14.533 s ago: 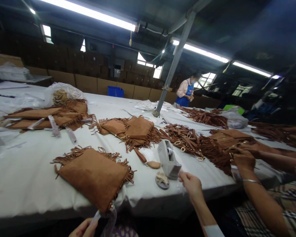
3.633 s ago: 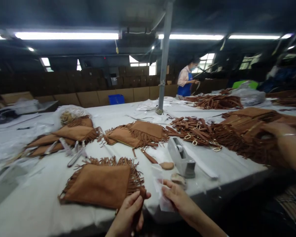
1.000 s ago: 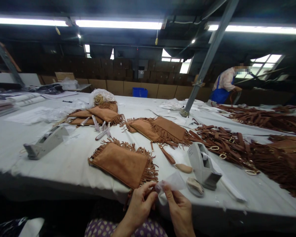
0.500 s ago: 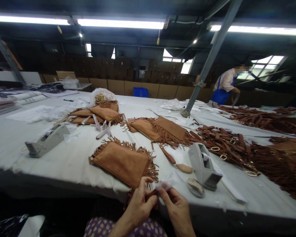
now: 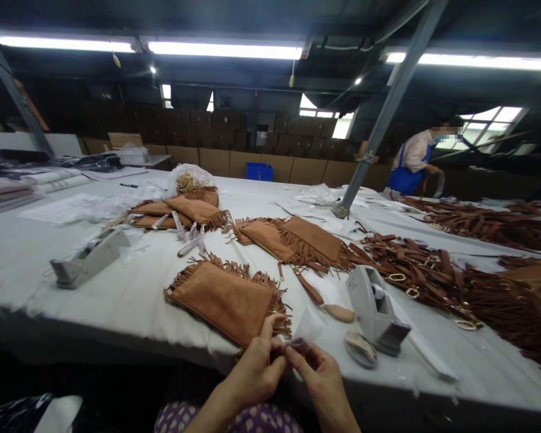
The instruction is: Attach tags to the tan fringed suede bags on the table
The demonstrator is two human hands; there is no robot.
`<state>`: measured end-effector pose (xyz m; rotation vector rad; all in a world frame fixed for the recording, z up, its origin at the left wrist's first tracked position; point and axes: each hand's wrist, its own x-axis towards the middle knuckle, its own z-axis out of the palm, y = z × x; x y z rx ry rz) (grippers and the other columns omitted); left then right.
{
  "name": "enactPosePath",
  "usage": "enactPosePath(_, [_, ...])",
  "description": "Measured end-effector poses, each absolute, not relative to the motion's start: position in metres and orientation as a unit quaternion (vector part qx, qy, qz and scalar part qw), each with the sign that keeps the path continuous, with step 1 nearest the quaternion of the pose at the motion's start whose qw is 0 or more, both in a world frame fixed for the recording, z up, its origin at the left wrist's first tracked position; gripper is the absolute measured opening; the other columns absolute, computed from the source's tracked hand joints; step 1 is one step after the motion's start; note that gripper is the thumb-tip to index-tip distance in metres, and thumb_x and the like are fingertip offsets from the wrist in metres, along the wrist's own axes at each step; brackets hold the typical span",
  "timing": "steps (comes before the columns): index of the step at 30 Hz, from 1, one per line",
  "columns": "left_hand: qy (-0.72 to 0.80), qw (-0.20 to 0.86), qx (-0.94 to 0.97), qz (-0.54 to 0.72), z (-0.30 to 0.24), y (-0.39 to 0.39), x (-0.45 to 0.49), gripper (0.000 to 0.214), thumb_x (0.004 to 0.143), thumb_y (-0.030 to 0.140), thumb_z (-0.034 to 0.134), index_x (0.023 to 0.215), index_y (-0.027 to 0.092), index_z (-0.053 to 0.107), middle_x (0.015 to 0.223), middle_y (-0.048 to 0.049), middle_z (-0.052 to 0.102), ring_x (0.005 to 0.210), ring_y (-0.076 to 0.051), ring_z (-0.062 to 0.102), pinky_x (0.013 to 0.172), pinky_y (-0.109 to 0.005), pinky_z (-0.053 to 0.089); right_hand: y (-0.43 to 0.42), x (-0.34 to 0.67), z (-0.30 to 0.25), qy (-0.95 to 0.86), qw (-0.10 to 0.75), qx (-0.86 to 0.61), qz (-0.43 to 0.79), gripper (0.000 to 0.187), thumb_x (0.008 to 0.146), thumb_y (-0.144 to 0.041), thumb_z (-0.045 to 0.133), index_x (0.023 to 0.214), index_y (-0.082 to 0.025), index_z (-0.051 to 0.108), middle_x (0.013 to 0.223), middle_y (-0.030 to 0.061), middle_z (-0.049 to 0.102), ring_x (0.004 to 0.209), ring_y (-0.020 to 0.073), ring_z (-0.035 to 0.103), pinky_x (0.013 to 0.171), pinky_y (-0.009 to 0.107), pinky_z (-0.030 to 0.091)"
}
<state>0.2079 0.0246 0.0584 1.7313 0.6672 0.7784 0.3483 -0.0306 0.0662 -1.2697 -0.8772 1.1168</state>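
Observation:
A brown suede pouch (image 5: 223, 297) with fringed edges lies tilted at the table's front edge. Just in front of its right corner, my left hand (image 5: 259, 367) is closed in a pinch around the end of a brown strap, mostly hidden by the fingers. My right hand (image 5: 318, 373) meets it there, thumb and fingers pinching a piece of translucent plastic film (image 5: 310, 325) that sticks up above the fingertips. To the right are a grey tape dispenser (image 5: 376, 310) and a roll of tape (image 5: 359, 349) lying flat.
Another tape dispenser (image 5: 90, 258) stands left. More fringed pouches (image 5: 315, 237) lie mid-table, beside a heap of brown straps with metal rings (image 5: 406, 264). A metal post (image 5: 379, 132) rises from the table. A co-worker in a blue apron (image 5: 408, 168) stands at the far right.
The film now stands up more clearly above my right fingers. The brown strap between my hands has become mostly covered. The view has shifted slightly.

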Motion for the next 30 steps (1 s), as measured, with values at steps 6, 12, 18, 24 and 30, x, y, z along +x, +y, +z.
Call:
enactPosePath(6, [0.338, 0.422, 0.804, 0.247, 0.054, 0.031, 0.187, 0.018, 0.078, 0.017, 0.057, 0.093, 0.022, 0.065, 0.095, -0.0035, 0.065, 0.090, -0.022, 0.055, 0.081, -0.031, 0.040, -0.013, 0.364, 0.090, -0.336, 0.655, -0.567, 0.369, 0.035, 0.060, -0.042, 0.081, 0.081, -0.016, 0.072, 0.082, 0.0060, 0.073, 0.080, 0.0221, 0.064, 0.077, 0.031, 0.051])
enactPosePath(12, [0.329, 0.467, 0.765, 0.298, 0.025, 0.035, 0.189, 0.013, 0.086, 0.019, 0.046, 0.081, 0.018, 0.058, 0.079, -0.0020, 0.060, 0.075, -0.017, 0.055, 0.069, -0.026, 0.040, -0.012, 0.347, 0.074, -0.389, 0.624, -0.596, 0.321, 0.037, 0.064, -0.046, 0.077, 0.082, -0.015, 0.072, 0.081, 0.0077, 0.073, 0.079, 0.0240, 0.064, 0.075, 0.034, 0.050])
enactPosePath(18, [0.311, 0.524, 0.705, 0.362, 0.026, 0.037, 0.186, 0.009, 0.085, 0.018, 0.049, 0.094, 0.019, 0.052, 0.079, -0.0005, 0.061, 0.073, -0.017, 0.056, 0.067, -0.025, 0.041, -0.016, 0.324, 0.033, -0.470, 0.511, -0.617, 0.371, 0.038, 0.073, -0.051, 0.068, 0.085, -0.014, 0.073, 0.081, 0.0086, 0.072, 0.073, 0.0236, 0.062, 0.068, 0.034, 0.049])
enactPosePath(24, [0.294, 0.549, 0.691, 0.367, 0.031, 0.041, 0.176, 0.053, 0.079, 0.007, 0.045, 0.130, 0.018, 0.036, 0.083, -0.0014, 0.066, 0.077, -0.018, 0.062, 0.072, -0.027, 0.046, -0.016, 0.313, 0.047, -0.525, 0.537, -0.594, 0.289, 0.028, 0.080, -0.045, 0.064, 0.088, -0.020, 0.072, 0.091, 0.0082, 0.071, 0.088, 0.0251, 0.064, 0.081, 0.034, 0.050])
enactPosePath(30, [0.274, 0.603, 0.650, 0.372, 0.037, 0.039, 0.163, 0.069, 0.079, 0.013, 0.054, 0.141, 0.018, 0.024, 0.095, -0.0055, 0.069, 0.088, -0.021, 0.064, 0.083, -0.032, 0.047, -0.008, 0.297, 0.024, -0.594, 0.531, -0.565, 0.214, 0.027, 0.087, -0.043, 0.055, 0.089, -0.020, 0.070, 0.088, 0.0084, 0.067, 0.082, 0.0226, 0.064, 0.072, 0.032, 0.053])
